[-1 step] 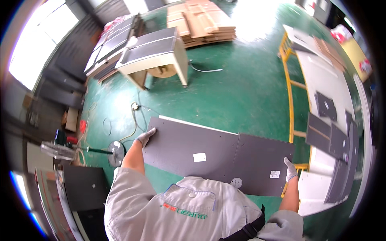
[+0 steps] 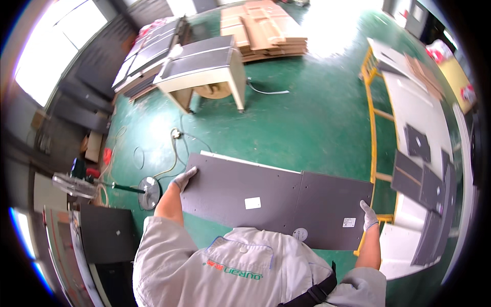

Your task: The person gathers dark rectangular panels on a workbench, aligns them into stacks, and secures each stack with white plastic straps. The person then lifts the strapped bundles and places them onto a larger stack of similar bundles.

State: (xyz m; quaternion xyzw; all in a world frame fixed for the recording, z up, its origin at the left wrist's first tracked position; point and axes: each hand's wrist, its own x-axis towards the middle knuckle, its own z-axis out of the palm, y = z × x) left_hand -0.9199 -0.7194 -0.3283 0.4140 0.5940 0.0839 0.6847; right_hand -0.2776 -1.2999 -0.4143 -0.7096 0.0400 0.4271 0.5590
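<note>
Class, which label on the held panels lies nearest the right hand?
The small rectangular label on the right panel, near the right hand; the bigger rectangle and round label lie farther left.

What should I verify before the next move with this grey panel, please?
1. Left grip on the grey panel: ok, at its left end.
2. Right grip on the panel: ok, at its right end.
3. Sections joined at the seam: cannot tell; the seam shows, any fastening does not.
4. Gap between the panel's right end and the yellow frame: cannot tell; they overlap in this view.
5. Green floor free of cables: not ok; cables lie beyond the panel's left end.
</note>
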